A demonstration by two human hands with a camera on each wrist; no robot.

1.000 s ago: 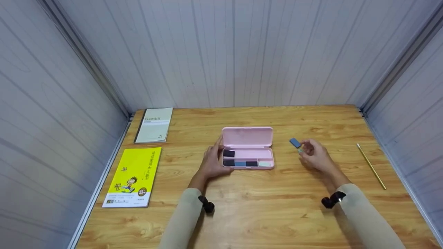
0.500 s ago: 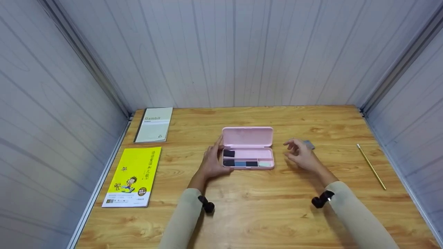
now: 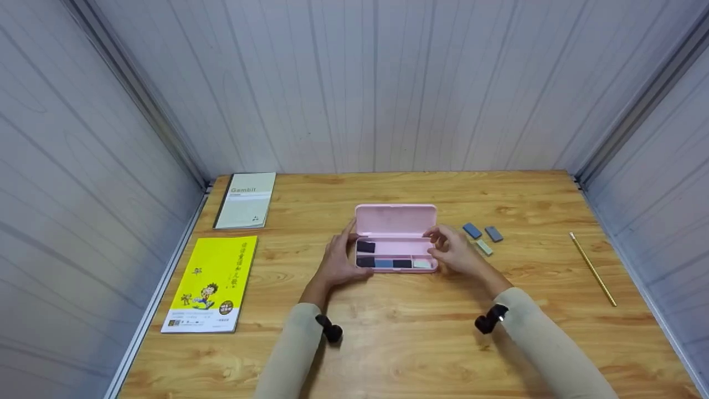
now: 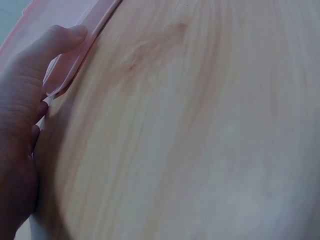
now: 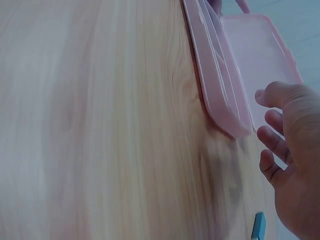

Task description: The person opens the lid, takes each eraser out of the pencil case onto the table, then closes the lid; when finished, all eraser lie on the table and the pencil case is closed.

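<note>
An open pink pencil case (image 3: pixel 397 246) lies in the middle of the table, its lid tipped back. My left hand (image 3: pixel 338 259) holds its left end, the thumb over the front edge, as the left wrist view also shows. Black blocks (image 3: pixel 366 247), a blue one and a white one (image 3: pixel 421 264) sit in its compartments. Over the case's right end hovers my right hand (image 3: pixel 455 252), fingers loosely bent and apart; the right wrist view shows nothing between them. Right of it lie a blue eraser (image 3: pixel 472 230), a grey-blue eraser (image 3: pixel 493 234) and a pale green eraser (image 3: pixel 484 247).
A gold pencil (image 3: pixel 593 269) lies near the table's right side. At the left are a yellow book (image 3: pixel 213 277) and, behind it, a grey-white notebook (image 3: pixel 246 199). Panelled walls (image 3: pixel 388 83) enclose the table at the back and both sides.
My right hand has let go of the blue and pale green erasers, which now lie on the table, and has moved left to the case's right end. The left hand stays put.
</note>
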